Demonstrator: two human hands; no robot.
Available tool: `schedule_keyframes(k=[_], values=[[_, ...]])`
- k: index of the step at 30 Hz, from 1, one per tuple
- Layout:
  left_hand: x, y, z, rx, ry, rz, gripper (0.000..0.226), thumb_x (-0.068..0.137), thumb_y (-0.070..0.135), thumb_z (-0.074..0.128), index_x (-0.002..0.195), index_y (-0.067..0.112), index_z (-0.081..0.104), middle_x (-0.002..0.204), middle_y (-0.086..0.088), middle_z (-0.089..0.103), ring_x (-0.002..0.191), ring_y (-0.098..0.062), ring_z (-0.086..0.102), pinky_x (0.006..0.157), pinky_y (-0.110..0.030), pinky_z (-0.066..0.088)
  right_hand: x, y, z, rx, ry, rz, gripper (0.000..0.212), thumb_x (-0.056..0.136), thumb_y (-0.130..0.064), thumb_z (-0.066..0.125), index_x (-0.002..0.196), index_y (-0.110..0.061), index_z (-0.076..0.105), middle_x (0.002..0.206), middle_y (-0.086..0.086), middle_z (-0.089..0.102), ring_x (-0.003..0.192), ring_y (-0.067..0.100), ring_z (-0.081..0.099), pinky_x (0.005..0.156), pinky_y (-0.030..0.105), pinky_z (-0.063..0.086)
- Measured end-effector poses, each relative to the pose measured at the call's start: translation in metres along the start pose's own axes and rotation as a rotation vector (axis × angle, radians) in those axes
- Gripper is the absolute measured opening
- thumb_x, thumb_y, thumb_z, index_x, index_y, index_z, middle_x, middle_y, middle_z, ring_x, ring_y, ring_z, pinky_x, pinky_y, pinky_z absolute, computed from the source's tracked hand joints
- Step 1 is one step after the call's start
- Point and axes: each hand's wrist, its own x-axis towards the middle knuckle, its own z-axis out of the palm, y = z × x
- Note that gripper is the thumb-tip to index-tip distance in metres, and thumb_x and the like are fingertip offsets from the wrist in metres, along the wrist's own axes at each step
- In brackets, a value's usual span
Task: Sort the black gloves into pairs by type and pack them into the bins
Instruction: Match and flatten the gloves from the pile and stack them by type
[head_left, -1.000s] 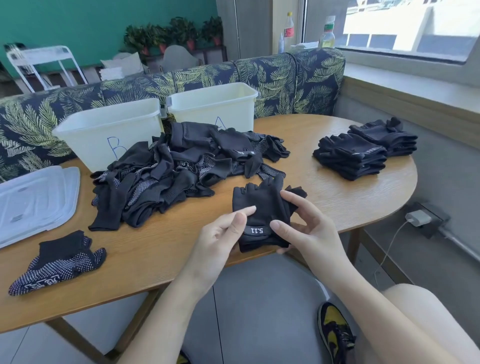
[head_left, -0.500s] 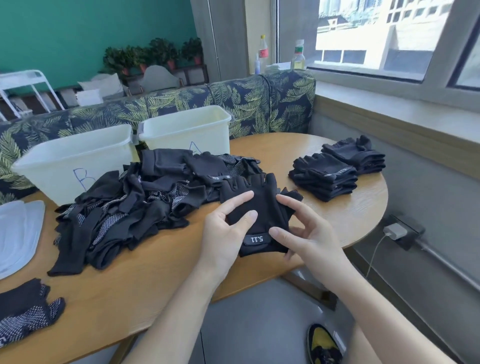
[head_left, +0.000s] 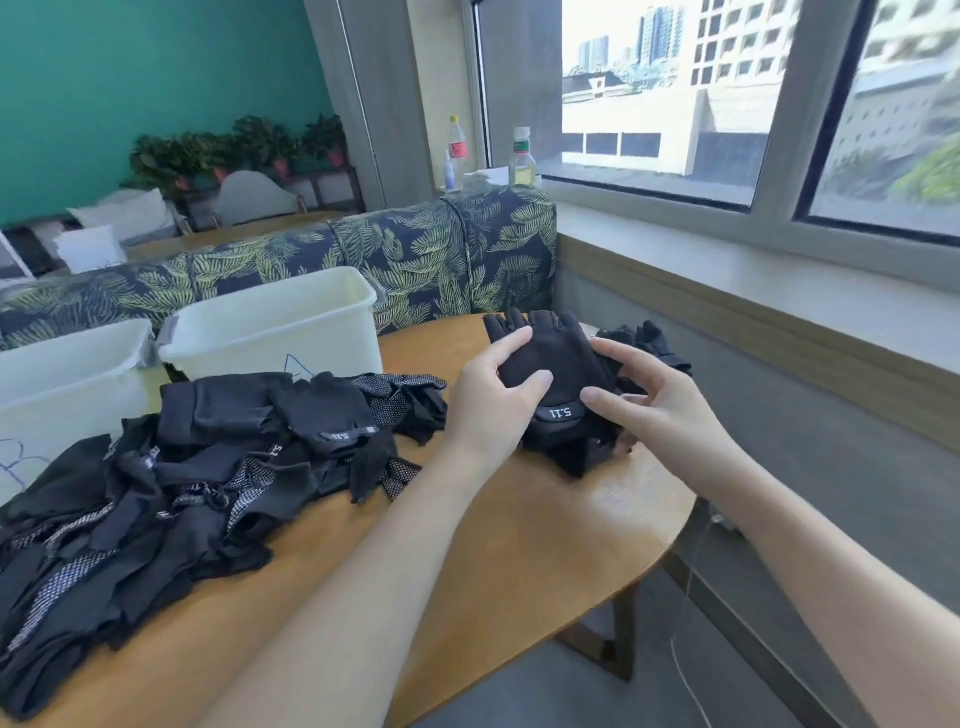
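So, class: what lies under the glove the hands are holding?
Under the held glove, black stacked gloves show on the table; their number stays covered.

Left bin (head_left: 62, 374) cut by edge

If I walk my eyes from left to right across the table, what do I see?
Bin marked B → loose glove pile → second white bin → left hand → 5.11 glove → right hand.
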Motion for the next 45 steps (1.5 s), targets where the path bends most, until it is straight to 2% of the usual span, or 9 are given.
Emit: schedule_keyframes(k=[4, 8, 12, 16, 19, 24, 31, 39, 45], values=[[0.039, 0.007, 0.033, 0.061, -0.032, -0.006, 0.060, 0.080, 0.032, 0.075, 0.139, 0.031, 0.061, 0.122, 0.011, 0.072, 0.108, -0.006, 0.068, 0.101, -0.035, 0.054, 0.036, 0.002, -0.032, -0.057, 0.056, 0.018, 0.049, 0.091, -0.025, 0.076, 0.136, -0.034, 0.060, 0.106, -0.006, 0.077, 0.089, 0.037, 0.073, 0.073, 0.046, 0.063], [0.072, 0.010, 0.067, 0.128, -0.033, -0.029, 0.057, 0.080, 0.036, 0.077, 0.135, 0.032, 0.064, 0.117, 0.000, 0.074, 0.106, -0.019, 0.069, 0.098, -0.039, 0.054, 0.067, 0.009, -0.065, -0.110, 0.106, 0.011, 0.049, 0.092, -0.028, 0.075, 0.138, -0.029, 0.060, 0.117, -0.011, 0.071, 0.072, 0.020, 0.069, 0.051, 0.026, 0.055], [0.093, 0.006, 0.100, 0.187, -0.051, -0.055, 0.053, 0.085, 0.035, 0.078, 0.136, 0.029, 0.064, 0.121, 0.001, 0.071, 0.114, -0.021, 0.061, 0.103, -0.036, 0.049, 0.094, 0.025, -0.097, -0.197, 0.130, 0.030, 0.051, 0.092, -0.034, 0.074, 0.140, -0.028, 0.058, 0.128, -0.008, 0.065, 0.090, 0.004, 0.074, 0.081, 0.025, 0.061], [0.110, -0.002, 0.122, 0.257, -0.075, -0.076, 0.054, 0.088, 0.032, 0.076, 0.139, 0.022, 0.061, 0.131, -0.001, 0.067, 0.128, -0.023, 0.054, 0.110, -0.035, 0.043, 0.113, 0.044, -0.109, -0.399, 0.148, 0.036, 0.049, 0.092, -0.042, 0.071, 0.138, -0.031, 0.059, 0.129, -0.009, 0.067, 0.101, 0.009, 0.071, 0.099, 0.035, 0.054], [0.120, -0.010, 0.128, 0.386, -0.134, -0.116, 0.056, 0.089, 0.036, 0.075, 0.140, 0.019, 0.060, 0.138, -0.004, 0.062, 0.133, -0.023, 0.050, 0.107, -0.029, 0.040, 0.121, 0.055, -0.107, -0.545, 0.128, 0.064, 0.047, 0.095, -0.044, 0.067, 0.138, -0.028, 0.059, 0.128, -0.003, 0.067, 0.114, 0.019, 0.065, 0.100, 0.035, 0.050], [0.126, -0.026, 0.131, 0.677, -0.228, -0.151, 0.052, 0.088, 0.062, 0.062, 0.130, 0.032, 0.066, 0.138, 0.002, 0.060, 0.135, -0.028, 0.046, 0.103, -0.042, 0.035, 0.126, 0.070, -0.106, -0.704, 0.056, 0.142, 0.045, 0.098, -0.047, 0.058, 0.135, -0.020, 0.063, 0.132, 0.005, 0.064, 0.119, 0.022, 0.058, 0.092, 0.029, 0.044], [0.101, -0.020, 0.105, 0.577, -0.056, -0.087, 0.032, 0.094, 0.055, 0.057, 0.118, 0.040, 0.072, 0.126, 0.006, 0.065, 0.128, -0.025, 0.049, 0.094, -0.037, 0.027, 0.112, 0.057, -0.099, -0.699, 0.184, 0.024, 0.042, 0.095, -0.050, 0.060, 0.130, -0.026, 0.063, 0.135, 0.002, 0.059, 0.128, 0.027, 0.051, 0.108, 0.045, 0.042], [0.008, -0.017, 0.014, 0.467, 0.153, 0.089, 0.022, 0.097, 0.041, 0.062, 0.114, 0.034, 0.074, 0.132, 0.009, 0.064, 0.130, -0.010, 0.052, 0.112, -0.043, 0.033, 0.056, 0.005, -0.010, -0.559, 0.140, -0.248, 0.020, 0.099, -0.032, 0.062, 0.114, -0.023, 0.071, 0.104, -0.014, 0.066, 0.095, 0.001, 0.059, 0.085, 0.020, 0.046], [-0.052, -0.045, -0.084, 0.436, 0.320, 0.059, 0.020, 0.090, 0.037, 0.068, 0.107, 0.030, 0.076, 0.108, 0.016, 0.071, 0.096, -0.007, 0.065, 0.095, -0.041, 0.051, 0.008, 0.008, 0.100, -0.514, -0.160, -0.232, 0.017, 0.099, -0.034, 0.062, 0.108, -0.024, 0.072, 0.084, -0.023, 0.065, 0.080, -0.002, 0.061, 0.067, 0.009, 0.041]])
